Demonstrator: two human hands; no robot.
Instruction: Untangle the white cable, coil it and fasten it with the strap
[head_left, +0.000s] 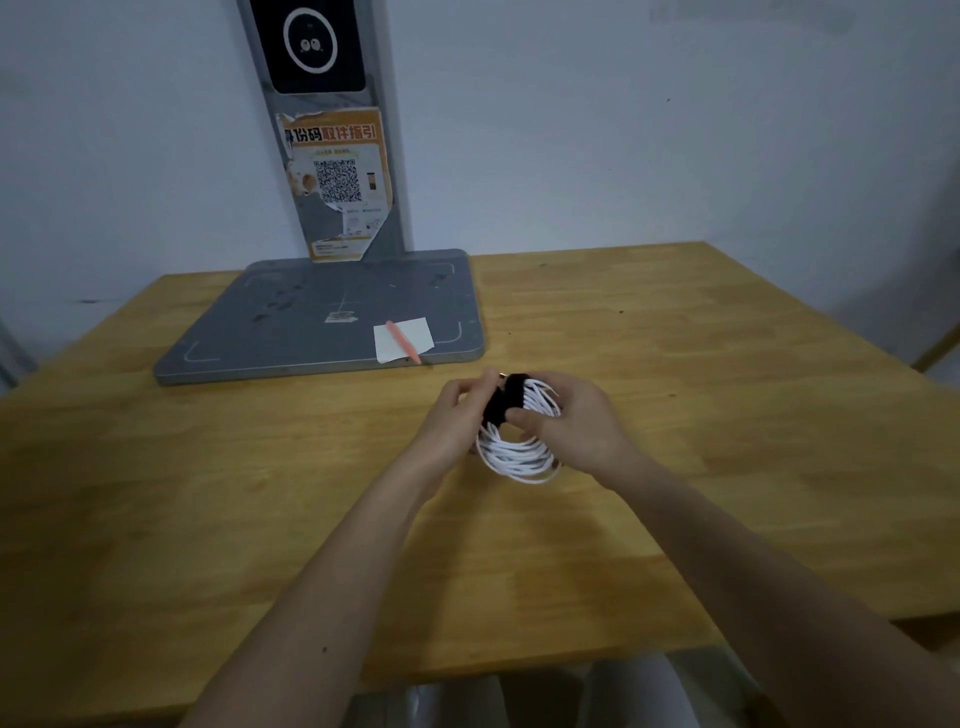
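The white cable (517, 457) is wound into a round coil and held a little above the wooden table (727, 415). A black strap (503, 400) wraps around the coil's top. My left hand (457, 415) grips the left side of the coil, its fingers pinching the strap's end. My right hand (576, 426) holds the right side of the coil, with the thumb pressed on the strap. The far part of the coil is hidden behind my fingers.
A grey flat base (291, 332) with an upright grey post (353, 156) stands at the back left. A white slip of paper (410, 335) and a pink pen (402, 342) lie on the base's near right corner. A wall rises behind the table.
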